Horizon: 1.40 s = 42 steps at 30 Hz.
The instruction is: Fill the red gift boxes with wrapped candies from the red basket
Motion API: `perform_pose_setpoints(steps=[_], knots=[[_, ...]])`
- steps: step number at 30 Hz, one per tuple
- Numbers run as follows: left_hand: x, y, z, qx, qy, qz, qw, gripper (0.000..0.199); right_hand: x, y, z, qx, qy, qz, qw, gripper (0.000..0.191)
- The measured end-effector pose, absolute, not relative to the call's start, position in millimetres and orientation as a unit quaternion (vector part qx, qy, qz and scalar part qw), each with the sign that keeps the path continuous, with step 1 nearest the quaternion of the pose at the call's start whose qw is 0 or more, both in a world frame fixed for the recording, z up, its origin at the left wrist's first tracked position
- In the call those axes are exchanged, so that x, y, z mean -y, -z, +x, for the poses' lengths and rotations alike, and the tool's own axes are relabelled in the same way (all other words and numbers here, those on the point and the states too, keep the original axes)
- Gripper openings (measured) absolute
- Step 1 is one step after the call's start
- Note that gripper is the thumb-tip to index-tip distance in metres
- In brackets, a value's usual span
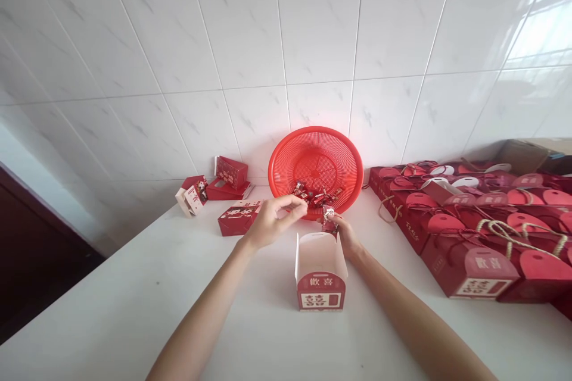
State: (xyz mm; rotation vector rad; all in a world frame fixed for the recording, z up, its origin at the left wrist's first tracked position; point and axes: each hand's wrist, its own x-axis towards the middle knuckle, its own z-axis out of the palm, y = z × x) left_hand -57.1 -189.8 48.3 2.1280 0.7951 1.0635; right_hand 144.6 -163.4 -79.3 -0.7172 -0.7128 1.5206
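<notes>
An open red gift box (320, 294) with white inner walls and printed Chinese characters stands upright on the table in front of me. Just behind its right side, my right hand (349, 239) grips a small red-and-white wrapped candy (329, 214). My left hand (277, 219) hovers behind the box's left side, thumb and fingertips drawn together in a pinch; whatever may be between them is too small to make out. Beyond both hands, a red plastic basket (277, 161) leans tilted against the wall, with several wrapped candies (325, 196) in its lower part.
Closed red gift boxes with cord handles (473, 259) crowd the right side of the white table (250, 333). At left lie a red box (232, 223), a small red-and-white box (193, 195) and stacked red boxes (230, 175). A cardboard box (522, 155) sits far right, by the tiled wall (322, 41).
</notes>
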Motion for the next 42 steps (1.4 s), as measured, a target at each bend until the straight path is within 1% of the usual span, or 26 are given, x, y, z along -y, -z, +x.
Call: perform_pose_setpoints(steps=[3,8,11,13,16,19,27,31,34,37,42], knots=[[162.3,-15.6,-51.4,-0.337,-0.455,0.742,0.360,0.035,165.1,77.9,143.5,0.315,-0.656,-0.314,0.609,0.031],[146.6,43.7,-36.3,-0.376,-0.453,0.662,0.464,0.043,171.3,76.6,139.3,0.338,-0.650,-0.325,0.598,0.037],[150.9,67.1,-29.9,-0.359,-0.442,0.634,0.523,0.043,173.9,77.4,137.7,0.385,-0.634,-0.341,0.577,0.041],[153.8,75.1,-27.5,-0.341,-0.436,0.639,0.534,0.040,174.0,78.8,137.9,0.411,-0.621,-0.349,0.569,0.043],[156.1,77.2,-26.4,-0.339,-0.431,0.643,0.535,0.033,172.8,80.9,138.8,0.443,-0.600,-0.359,0.562,0.044],[156.9,73.7,-26.8,-0.340,-0.435,0.632,0.544,0.032,172.7,81.5,138.4,0.477,-0.576,-0.366,0.554,0.044],[154.7,72.3,-29.3,-0.358,-0.432,0.627,0.541,0.042,178.0,76.7,134.7,0.504,-0.547,-0.387,0.544,0.042],[152.8,72.2,-29.3,-0.358,-0.446,0.610,0.548,0.043,176.9,75.3,134.5,0.460,-0.575,-0.392,0.553,0.043],[150.2,72.4,-28.8,-0.351,-0.473,0.575,0.567,0.043,171.7,76.9,135.5,0.389,-0.607,-0.368,0.588,0.036],[145.7,75.0,-28.9,-0.351,-0.486,0.561,0.571,0.042,164.0,80.7,136.7,0.323,-0.655,-0.328,0.599,0.027],[140.8,79.2,-30.1,-0.361,-0.494,0.578,0.540,0.037,157.0,84.9,135.4,0.312,-0.664,-0.311,0.605,0.018]])
